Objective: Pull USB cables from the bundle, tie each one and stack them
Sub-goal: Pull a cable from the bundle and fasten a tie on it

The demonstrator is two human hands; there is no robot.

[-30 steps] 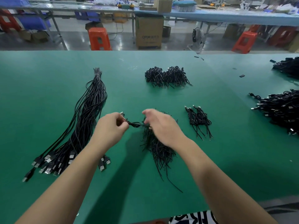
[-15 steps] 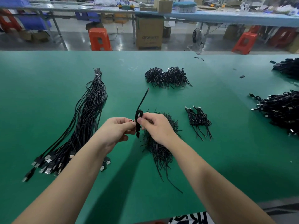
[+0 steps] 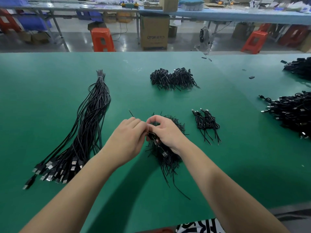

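Note:
A long bundle of black USB cables (image 3: 90,125) lies on the left of the green table (image 3: 50,91), plugs toward me. My left hand (image 3: 127,140) and my right hand (image 3: 165,132) meet over a heap of black twist ties (image 3: 168,157), both pinching one folded USB cable (image 3: 152,137) between them. Its plug (image 3: 164,154) hangs below my right hand, and a thin tie end (image 3: 131,113) sticks up past my left fingers. A few tied cables (image 3: 206,122) lie stacked to the right.
Two clumps of tied cables (image 3: 173,79) sit farther back in the middle. Large piles of black cables (image 3: 292,113) lie at the right edge, with another pile (image 3: 299,67) behind. Small black bits (image 3: 251,77) are scattered at the back right. Stools and boxes stand beyond the table.
The cable stood upright between my hands with a long end pointing away. Now my hands have closed together over it, the cable is tucked low and only a short tie end shows.

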